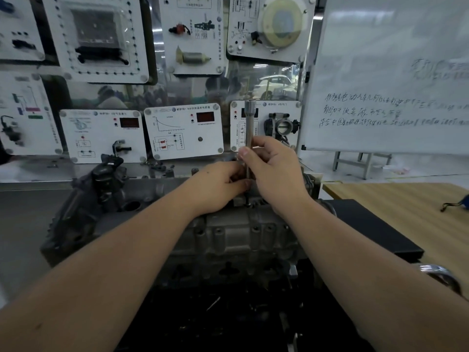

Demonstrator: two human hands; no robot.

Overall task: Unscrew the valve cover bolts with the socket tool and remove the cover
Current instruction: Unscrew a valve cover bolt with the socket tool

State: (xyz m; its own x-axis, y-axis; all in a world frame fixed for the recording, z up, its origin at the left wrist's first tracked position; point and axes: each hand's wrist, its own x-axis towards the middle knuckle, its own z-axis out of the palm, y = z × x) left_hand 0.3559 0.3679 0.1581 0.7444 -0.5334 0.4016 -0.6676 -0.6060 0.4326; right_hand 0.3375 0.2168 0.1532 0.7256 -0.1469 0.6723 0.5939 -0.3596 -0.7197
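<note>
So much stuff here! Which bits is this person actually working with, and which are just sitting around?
In use:
- long silver metal socket tool, standing upright
- grey cast-metal valve cover
- right hand, gripping the tool
- left hand, at the tool's lower end

Just around:
- white wall training panels
- whiteboard with handwriting
- pale wooden table

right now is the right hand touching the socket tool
Touching: the head view shows the right hand gripping the socket tool shaft, thumb wrapped across it.

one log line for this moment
right hand: grips socket tool upright | left hand: steadies its lower end | valve cover: on
</note>
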